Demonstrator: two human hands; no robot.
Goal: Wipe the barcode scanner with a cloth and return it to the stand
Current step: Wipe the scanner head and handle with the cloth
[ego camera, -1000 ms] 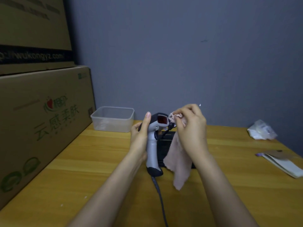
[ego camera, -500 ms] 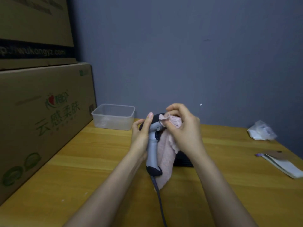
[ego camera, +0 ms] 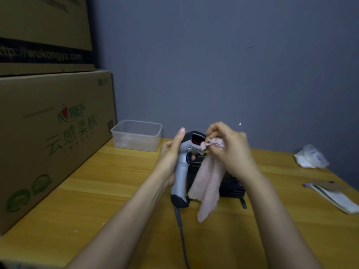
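A grey and black barcode scanner (ego camera: 181,172) is held upright above the wooden table (ego camera: 108,191), its red window facing right and its cable trailing toward me. My left hand (ego camera: 171,156) grips its handle, thumb up along the back of the head. My right hand (ego camera: 231,150) pinches a pale pink cloth (ego camera: 208,183) against the front of the scanner head; the rest of the cloth hangs down. The black stand (ego camera: 232,188) lies on the table behind the cloth, mostly hidden.
Stacked cardboard boxes (ego camera: 48,136) fill the left side. A clear plastic tub (ego camera: 137,135) sits by the wall. A crumpled plastic bag (ego camera: 310,156) and a flat paper packet (ego camera: 336,197) lie at the right edge.
My right hand has drawn the cloth off the scanner head to the right, uncovering the red window. The left hand keeps the same grip on the handle.
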